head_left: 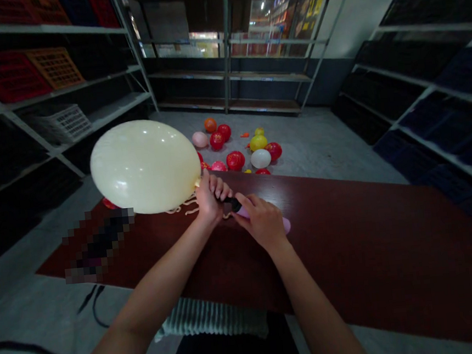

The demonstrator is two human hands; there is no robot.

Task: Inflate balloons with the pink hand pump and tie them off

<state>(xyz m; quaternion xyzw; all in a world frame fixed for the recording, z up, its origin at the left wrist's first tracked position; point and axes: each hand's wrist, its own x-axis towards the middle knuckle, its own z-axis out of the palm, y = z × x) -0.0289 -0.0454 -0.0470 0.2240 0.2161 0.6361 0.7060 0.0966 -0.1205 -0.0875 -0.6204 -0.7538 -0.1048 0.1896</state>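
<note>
A large inflated cream balloon [146,165] stretches out to the left above the table. My left hand [212,195] is closed around its neck, at the black nozzle of a pink hand pump [287,226]. Wrapped over the pump's body is my right hand [263,218], so only its ends show. The pump lies roughly level, just above the tabletop. Behind my left hand, several limp cream balloons [191,203] lie on the wood, partly covered by the inflated one and my fingers.
The dark red-brown table [368,231] spans the front. A blurred-out dark object [105,241] lies at its left end. Several red, yellow, white and pink balloons [235,160] rest on the floor beyond. Shelving [227,78] stands around, and a black cable [32,349] crosses the floor at lower left.
</note>
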